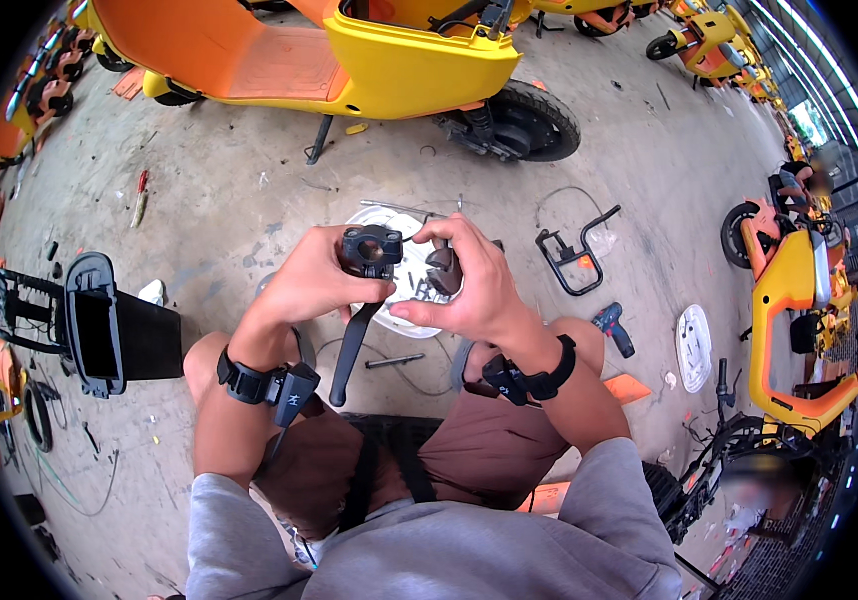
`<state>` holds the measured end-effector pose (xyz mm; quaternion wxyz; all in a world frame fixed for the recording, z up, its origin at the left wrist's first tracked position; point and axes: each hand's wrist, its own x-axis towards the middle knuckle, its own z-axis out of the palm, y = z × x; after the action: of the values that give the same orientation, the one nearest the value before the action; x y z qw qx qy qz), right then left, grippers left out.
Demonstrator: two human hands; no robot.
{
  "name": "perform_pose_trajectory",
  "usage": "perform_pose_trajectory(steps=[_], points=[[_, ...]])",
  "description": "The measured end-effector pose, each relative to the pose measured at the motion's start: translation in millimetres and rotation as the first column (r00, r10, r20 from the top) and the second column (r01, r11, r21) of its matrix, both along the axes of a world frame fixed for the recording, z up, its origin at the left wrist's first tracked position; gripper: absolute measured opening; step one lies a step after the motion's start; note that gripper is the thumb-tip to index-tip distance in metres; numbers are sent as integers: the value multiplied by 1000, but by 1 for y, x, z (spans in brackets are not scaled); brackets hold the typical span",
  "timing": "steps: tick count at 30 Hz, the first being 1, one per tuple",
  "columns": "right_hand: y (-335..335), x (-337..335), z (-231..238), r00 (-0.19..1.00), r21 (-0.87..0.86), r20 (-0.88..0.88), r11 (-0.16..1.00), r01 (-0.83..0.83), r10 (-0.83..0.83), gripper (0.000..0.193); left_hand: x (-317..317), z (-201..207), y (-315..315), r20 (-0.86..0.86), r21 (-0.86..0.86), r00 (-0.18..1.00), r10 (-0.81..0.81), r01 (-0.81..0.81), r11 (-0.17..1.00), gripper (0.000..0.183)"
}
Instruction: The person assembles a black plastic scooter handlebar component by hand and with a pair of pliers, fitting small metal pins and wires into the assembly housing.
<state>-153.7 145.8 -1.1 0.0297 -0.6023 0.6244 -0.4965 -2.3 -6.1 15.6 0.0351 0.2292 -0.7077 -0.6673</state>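
Observation:
My left hand (301, 277) is closed around a black brake lever (352, 352). Its round clamp faces up between thumb and fingers, and the long blade hangs down toward my knees. Just to the right, my right hand (481, 285) pinches a small dark curved part (442, 271) between thumb and fingers; its exact kind is hard to make out. The two pieces are held close together but apart. Below both hands lies a white tray (373, 214) with several small screws or fittings in it, partly covered by my hands.
A yellow and orange scooter (389, 70) stands ahead on its kickstand. To the right lie a black tube bracket (576, 288), a cordless drill (613, 328) and a second white tray (694, 350). At left are a black storage box (139, 335) and a screwdriver (141, 190).

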Motion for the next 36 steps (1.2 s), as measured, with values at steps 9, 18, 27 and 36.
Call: perform_pose_trajectory(steps=[9, 18, 27, 36], points=[[-8, 0, -22, 850, 280, 526, 951, -133, -35, 26, -6, -8, 12, -61, -125, 977, 203, -209, 970, 38], [-8, 1, -26, 905, 298, 425, 948, -115, -23, 27, -10, -11, 18, 0, -216, 975, 221, -215, 952, 40], [-6, 4, -41, 986, 283, 166, 958, -38, -10, 21, -13, -6, 22, 109, -339, 984, 138, -93, 936, 36], [-7, 8, -37, 975, 241, 219, 970, -34, -21, 18, -11, -31, 13, -22, -487, 985, 173, -162, 858, 34]])
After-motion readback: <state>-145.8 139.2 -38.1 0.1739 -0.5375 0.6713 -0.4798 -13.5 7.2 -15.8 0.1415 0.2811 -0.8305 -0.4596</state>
